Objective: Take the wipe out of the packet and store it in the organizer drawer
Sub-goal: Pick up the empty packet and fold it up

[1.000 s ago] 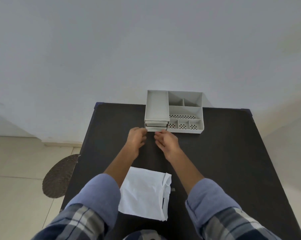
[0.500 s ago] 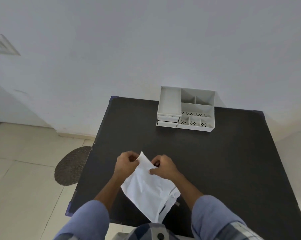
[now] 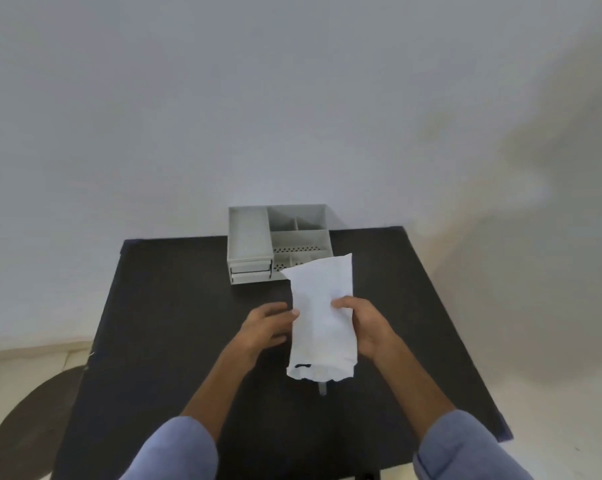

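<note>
Both hands hold a white wipe packet above a black table, in front of a grey desk organizer.

The right hand grips the white packet along its right edge, thumb across the front and fingers curled behind it. The left hand touches the packet's left edge with its fingertips, loosely curled; whether it truly pinches the packet cannot be told. The packet stands roughly upright, its top end overlapping the front right corner of the organizer in the view, its ragged lower end near a small pale object lying on the table. The organizer sits at the table's far edge against the wall, its two small drawers at front left pushed in. No wipe shows outside the packet. Blue sleeves cover both forearms.
</note>
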